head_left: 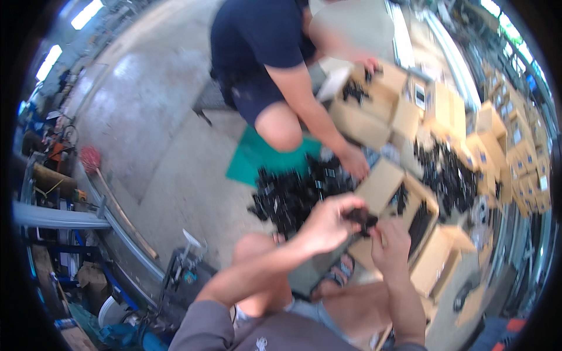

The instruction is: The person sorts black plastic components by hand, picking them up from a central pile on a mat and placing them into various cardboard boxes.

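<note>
A small black part point(361, 219), its exact kind blurred, is held up between my two hands. My left hand point(332, 223) is closed round one end of it, thumb and fingers wrapped over. My right hand point(391, 244) pinches its other end from the right. Just beyond my hands stands an open cardboard box point(381, 182) with similar black parts inside. A heap of black parts point(281, 196) lies on the floor to the left of my hands, partly on a green sheet point(244, 158).
A co-worker point(257, 41) sits opposite, one hand point(353, 162) over the heap, the other at another open carton point(374, 88). More black parts point(448, 175) lie at right, before stacked cartons point(521, 158). An open box point(436, 263) stands near my right forearm. A long-handled tool point(126, 207) lies left.
</note>
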A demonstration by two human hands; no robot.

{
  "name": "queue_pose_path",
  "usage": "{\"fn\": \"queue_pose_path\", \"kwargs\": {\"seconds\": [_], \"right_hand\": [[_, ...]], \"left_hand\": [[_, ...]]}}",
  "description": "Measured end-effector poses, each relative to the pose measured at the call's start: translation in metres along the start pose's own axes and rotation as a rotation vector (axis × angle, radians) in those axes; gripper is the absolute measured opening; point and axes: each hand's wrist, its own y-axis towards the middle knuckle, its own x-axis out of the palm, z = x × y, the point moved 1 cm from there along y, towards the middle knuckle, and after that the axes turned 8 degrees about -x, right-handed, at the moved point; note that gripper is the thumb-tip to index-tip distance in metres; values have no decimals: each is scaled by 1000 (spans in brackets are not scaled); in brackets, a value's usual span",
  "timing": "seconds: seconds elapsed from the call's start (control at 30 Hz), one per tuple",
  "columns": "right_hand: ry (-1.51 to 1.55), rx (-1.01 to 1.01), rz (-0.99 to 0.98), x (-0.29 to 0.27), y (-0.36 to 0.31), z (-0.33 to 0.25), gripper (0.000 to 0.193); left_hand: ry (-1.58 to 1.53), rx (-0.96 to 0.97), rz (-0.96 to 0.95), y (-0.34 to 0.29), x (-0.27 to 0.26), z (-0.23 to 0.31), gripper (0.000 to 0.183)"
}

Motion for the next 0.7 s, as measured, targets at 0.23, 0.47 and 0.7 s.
{"fn": "queue_pose_path", "kwargs": {"seconds": [0.23,0.47,0.7], "right_hand": [[79,57,55,-1,-5,3,23],[-15,31,47,5,-9,0,21],[-13,-34,95,4,-13,-7,28]], "left_hand": [[-5,-48,-55,14,4,-12,39],[109,-61,-32,9,-1,-23,40],[67,-46,-47,-8,0,-6,41]]}}
